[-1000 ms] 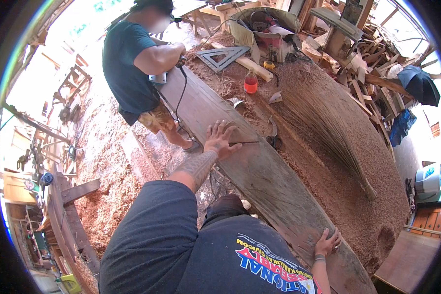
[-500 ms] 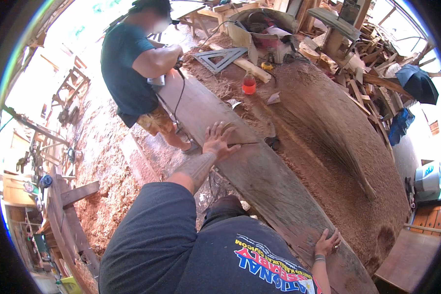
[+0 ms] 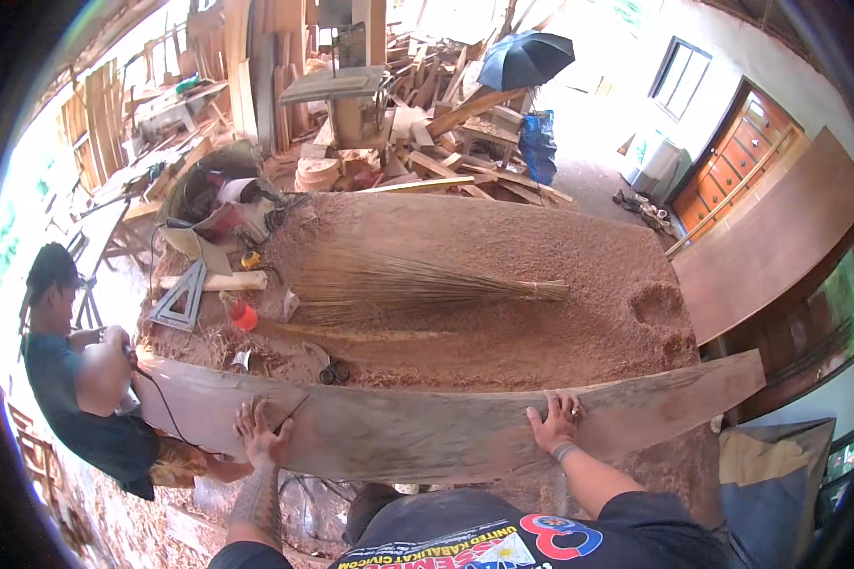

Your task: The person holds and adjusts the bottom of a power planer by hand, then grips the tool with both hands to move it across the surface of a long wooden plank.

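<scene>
A long, weathered wooden plank (image 3: 427, 436) lies crosswise in front of me, along the near edge of a sawdust-covered table (image 3: 617, 256). My left hand (image 3: 262, 434) rests palm down on its left part, fingers spread, beside a thin dark line on the wood. Farther right, my right hand (image 3: 555, 425) lies on the plank with its fingers apart near the far edge. Neither hand holds anything. At the plank's left end a co-worker (image 3: 85, 379) holds a corded power tool (image 3: 129, 357) against the wood; its black cord (image 3: 166, 406) drapes over the plank.
Behind the plank lie a stick broom (image 3: 427, 284), a metal triangle square (image 3: 178, 299), a bottle of red liquid (image 3: 243, 315) and a yellow tape measure (image 3: 250, 259). Scrap wood (image 3: 427, 156) is heaped beyond the table. A wooden sheet (image 3: 778, 237) leans at the right.
My view has swung round, so the plank now runs across it instead of slanting away. Both hands still lie flat on the plank. The co-worker now appears at the far left.
</scene>
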A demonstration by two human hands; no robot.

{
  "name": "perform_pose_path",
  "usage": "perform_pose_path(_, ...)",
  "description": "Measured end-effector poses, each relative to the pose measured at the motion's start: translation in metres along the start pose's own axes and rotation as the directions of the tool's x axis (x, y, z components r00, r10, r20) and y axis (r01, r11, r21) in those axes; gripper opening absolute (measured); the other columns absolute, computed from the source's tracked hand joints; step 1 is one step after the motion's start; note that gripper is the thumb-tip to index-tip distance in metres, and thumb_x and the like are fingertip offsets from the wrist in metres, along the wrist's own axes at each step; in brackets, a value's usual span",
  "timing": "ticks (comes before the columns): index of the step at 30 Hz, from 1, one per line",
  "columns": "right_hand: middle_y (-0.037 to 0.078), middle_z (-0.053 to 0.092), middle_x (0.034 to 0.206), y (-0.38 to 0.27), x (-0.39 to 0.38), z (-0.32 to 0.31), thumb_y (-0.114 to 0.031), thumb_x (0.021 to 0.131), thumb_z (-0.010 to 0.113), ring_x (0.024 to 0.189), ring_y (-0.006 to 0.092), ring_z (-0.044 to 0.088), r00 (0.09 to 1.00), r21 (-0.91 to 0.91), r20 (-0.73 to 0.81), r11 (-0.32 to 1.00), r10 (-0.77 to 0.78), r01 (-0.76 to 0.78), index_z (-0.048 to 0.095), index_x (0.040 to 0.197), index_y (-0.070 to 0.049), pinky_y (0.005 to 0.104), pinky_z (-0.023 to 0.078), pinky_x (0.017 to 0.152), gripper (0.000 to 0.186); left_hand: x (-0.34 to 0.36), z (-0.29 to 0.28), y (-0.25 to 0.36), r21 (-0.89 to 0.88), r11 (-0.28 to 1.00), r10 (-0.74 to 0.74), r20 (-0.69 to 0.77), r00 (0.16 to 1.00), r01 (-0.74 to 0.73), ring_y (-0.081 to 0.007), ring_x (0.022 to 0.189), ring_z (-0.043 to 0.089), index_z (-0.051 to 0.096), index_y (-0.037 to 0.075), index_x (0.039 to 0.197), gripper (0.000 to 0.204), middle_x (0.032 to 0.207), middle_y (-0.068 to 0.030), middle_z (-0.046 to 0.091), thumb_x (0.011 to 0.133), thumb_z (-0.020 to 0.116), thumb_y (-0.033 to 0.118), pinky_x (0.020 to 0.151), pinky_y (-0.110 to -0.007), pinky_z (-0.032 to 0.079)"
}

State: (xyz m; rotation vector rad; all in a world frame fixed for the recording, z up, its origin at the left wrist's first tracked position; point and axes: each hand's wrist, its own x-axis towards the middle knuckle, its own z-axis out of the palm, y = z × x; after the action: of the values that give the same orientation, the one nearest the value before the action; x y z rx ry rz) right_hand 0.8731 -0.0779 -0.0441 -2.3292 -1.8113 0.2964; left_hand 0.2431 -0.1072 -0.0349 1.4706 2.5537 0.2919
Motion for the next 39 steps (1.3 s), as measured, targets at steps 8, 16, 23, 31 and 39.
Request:
perform_pose_path(8, 0.018, 0.043, 0.153, 0.0, 0.005, 0.003, -0.057, 0.094, 0.068, 0.15, 0.0443, 0.027, 0.998, -0.02, -0.041, 0.999, -0.048, 0.047, 0.051, 0.154, -0.018, 0.0638, 0.021, 0.123, 0.073, -0.002, -0.003, 0.001, 0.013, 0.999, -0.03, 0.021, 0.999, 0.03, -0.0374, 0.164, 0.016, 0.039, 0.026, 0.162, 0.091, 0.173, -0.0145, 0.028, 0.087, 0.07, 0.067, 0.132, -0.059, 0.008)
perform_pose_path(16, 0.016, 0.039, 0.157, 0.003, 0.001, 0.006, -0.054, 0.095, 0.068, 0.151, 0.044, 0.026, 0.997, -0.013, -0.031, 0.997, -0.071, 0.071, 0.05, 0.153, -0.015, 0.0608, 0.018, 0.127, 0.072, -0.005, -0.01, 0.002, -0.013, 0.999, -0.039, 0.037, 0.999, 0.04, -0.0369, 0.164, 0.016, 0.04, 0.026, 0.161, 0.09, 0.174, -0.0134, 0.026, 0.087, 0.071, 0.066, 0.132, -0.058, 0.007)
perform_pose_path(23, 0.016, 0.041, 0.157, 0.007, 0.003, 0.016, -0.053, 0.095, 0.07, 0.151, 0.0416, 0.029, 0.994, -0.105, -0.093, 0.993, -0.054, 0.045, 0.053, 0.15, -0.014, 0.0617, 0.021, 0.126, 0.069, -0.005, 0.006, -0.01, -0.023, 1.0, -0.01, 0.02, 1.0, 0.01, -0.0345, 0.165, 0.014, 0.037, 0.026, 0.165, 0.094, 0.176, -0.0093, 0.024, 0.088, 0.065, 0.073, 0.134, -0.053, 0.006)
perform_pose_path(31, 0.018, 0.045, 0.154, 0.012, 0.013, 0.023, -0.048, 0.099, 0.069, 0.147, 0.0393, 0.038, 0.989, -0.112, -0.073, 0.987, -0.126, 0.117, 0.052, 0.152, -0.011, 0.0564, 0.03, 0.123, 0.067, -0.003, -0.007, -0.006, 0.012, 0.999, -0.046, 0.021, 0.999, 0.046, -0.0348, 0.165, 0.013, 0.039, 0.03, 0.163, 0.091, 0.175, -0.0124, 0.026, 0.087, 0.066, 0.073, 0.133, -0.055, 0.004)
perform_pose_path(39, 0.018, 0.044, 0.158, 0.018, 0.011, 0.027, -0.046, 0.102, 0.066, 0.148, 0.0402, 0.038, 0.987, -0.119, -0.076, 0.984, -0.14, 0.13, 0.051, 0.154, -0.013, 0.0547, 0.031, 0.123, 0.063, -0.003, -0.004, -0.006, 0.045, 0.996, -0.073, 0.063, 0.995, 0.071, -0.0334, 0.166, 0.007, 0.036, 0.03, 0.165, 0.092, 0.177, -0.0121, 0.023, 0.089, 0.059, 0.078, 0.133, -0.054, 0.0)
